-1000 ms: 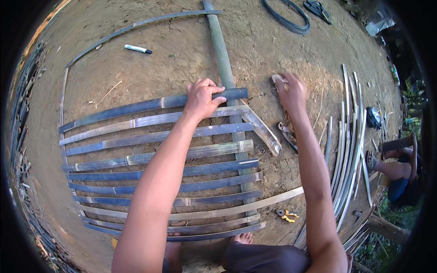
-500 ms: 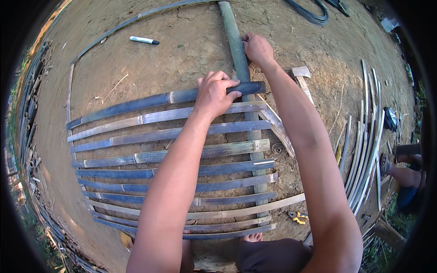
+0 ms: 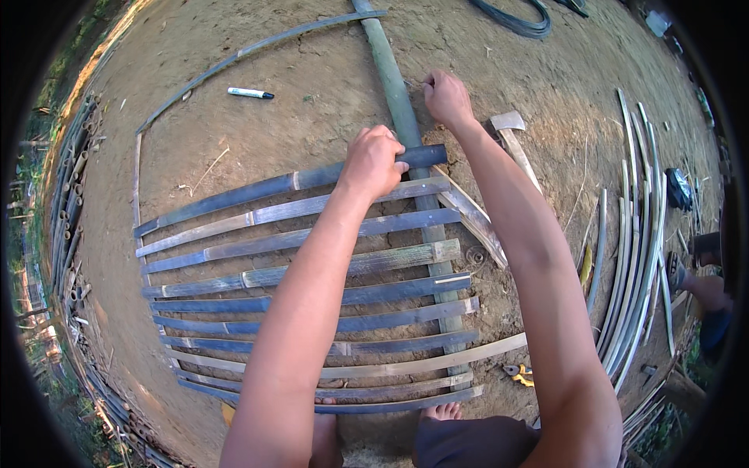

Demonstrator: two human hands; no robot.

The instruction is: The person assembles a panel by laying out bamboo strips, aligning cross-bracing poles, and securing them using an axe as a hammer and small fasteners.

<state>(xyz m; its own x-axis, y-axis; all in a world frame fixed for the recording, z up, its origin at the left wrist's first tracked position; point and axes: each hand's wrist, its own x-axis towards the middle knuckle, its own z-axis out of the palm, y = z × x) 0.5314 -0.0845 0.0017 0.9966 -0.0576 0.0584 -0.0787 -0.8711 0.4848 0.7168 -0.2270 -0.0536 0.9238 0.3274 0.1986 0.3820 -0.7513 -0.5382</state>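
My left hand (image 3: 373,161) is closed over the dark top bamboo slat (image 3: 226,199) near its right end, where it crosses the long green bamboo pole (image 3: 392,74). Farther off, my right hand (image 3: 449,97) is just right of that pole with fingers pinched together; whatever they hold is too small to make out. Below the top slat several more bamboo slats (image 3: 402,292) lie side by side across the pole. Their left ends meet a thin side strip (image 3: 137,175). At the far end a curved bamboo strip (image 3: 242,54) crosses the pole.
A hatchet (image 3: 515,140) lies right of my right hand. Pliers (image 3: 518,375) rest by my right forearm, and a marker (image 3: 250,93) lies far left. Long thin strips (image 3: 636,249) are heaped at right, near another person's leg (image 3: 706,292). A dark coil (image 3: 519,23) lies far off.
My right hand has drawn slightly away from the pole to the right. The left hand's fingers have curled in more over the top slat. The whole view has shifted a little.
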